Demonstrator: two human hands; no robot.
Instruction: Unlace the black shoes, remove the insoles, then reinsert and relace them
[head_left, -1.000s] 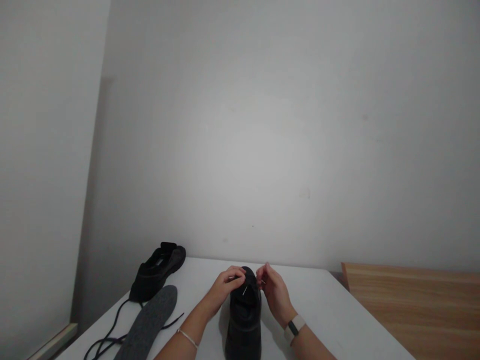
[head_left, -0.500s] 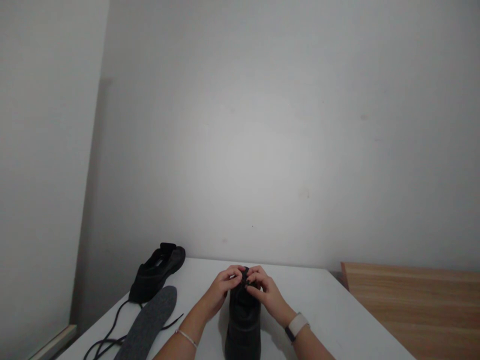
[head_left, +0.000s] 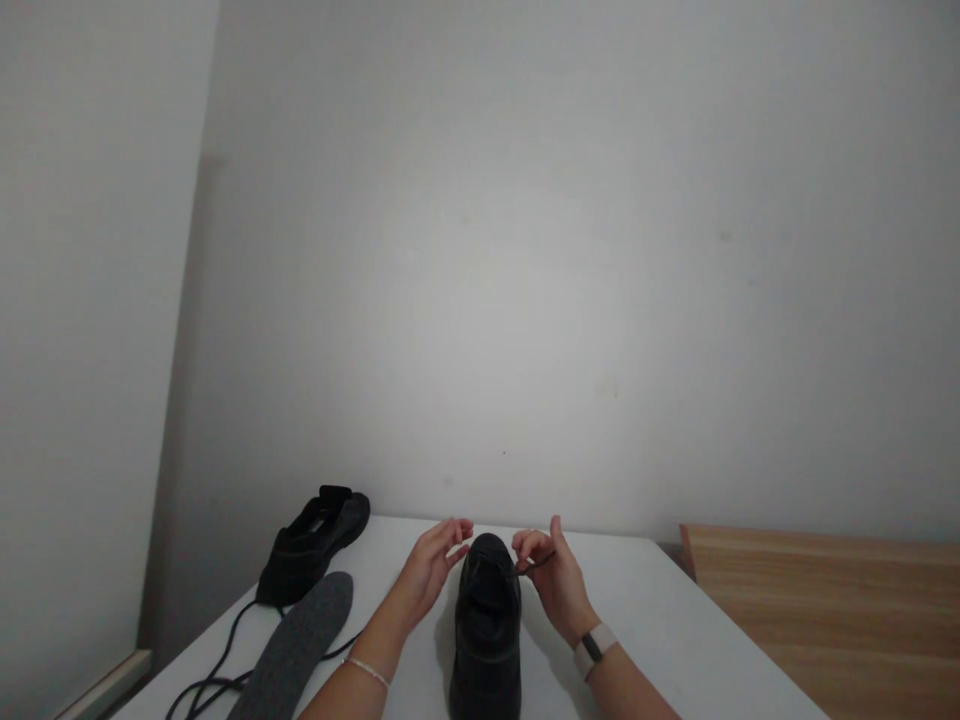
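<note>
Holding a black shoe (head_left: pixel 486 625) between our hands on the white table (head_left: pixel 660 620).

The far table edge runs just beyond the shoe's toe against a plain grey wall (head_left: pixel 525 250); bare tabletop lies to the right of the shoe, up to a wooden surface (head_left: pixel 825 600). Left of the shoe lie a grey insole (head_left: pixel 296 645), a loose black lace (head_left: pixel 217 670) and a second black shoe (head_left: pixel 315 545). Our left hand (head_left: pixel 431 570) is loosely open beside the toe, fingers curved, gripping nothing. Our right hand (head_left: pixel 551 575) pinches a thin black shoelace (head_left: pixel 536 563) running from the shoe.
</note>
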